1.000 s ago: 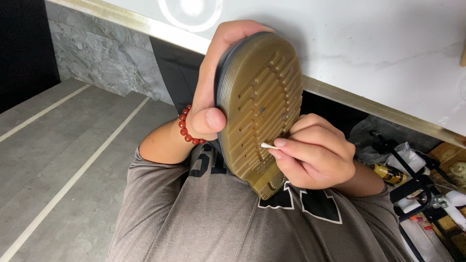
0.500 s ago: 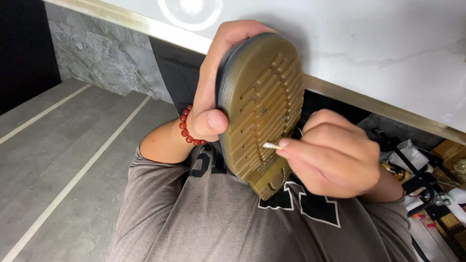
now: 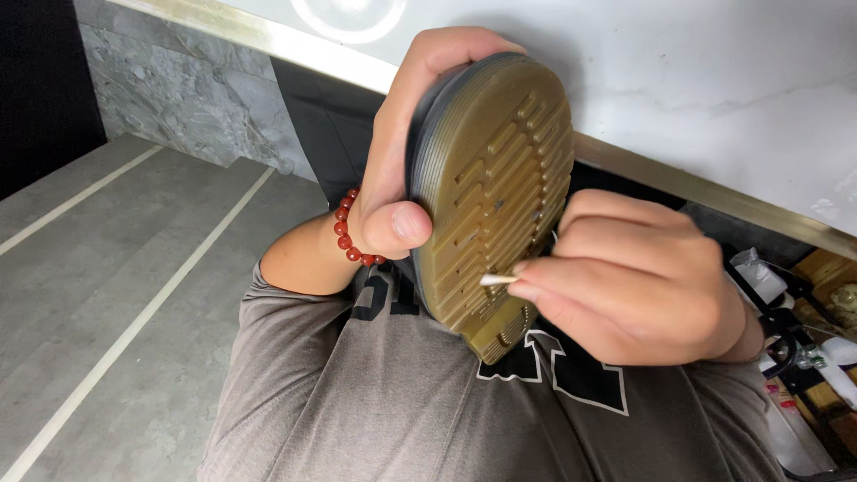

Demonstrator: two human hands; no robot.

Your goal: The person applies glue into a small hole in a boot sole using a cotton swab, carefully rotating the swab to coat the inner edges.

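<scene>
Left hand has its grip wrapped tight around a shoe, sole up, held in front of the chest. Right hand pinches a small pale stick between fingertips, tip touching the tread. Red bead bracelet on the left wrist, grey floor below, bottles far right.

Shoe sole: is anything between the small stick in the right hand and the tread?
Nothing visible. The right hand pinches a small pale stick whose tip already lies on the grooved sole. The left hand grips the shoe's edge, clear of that spot.
</scene>
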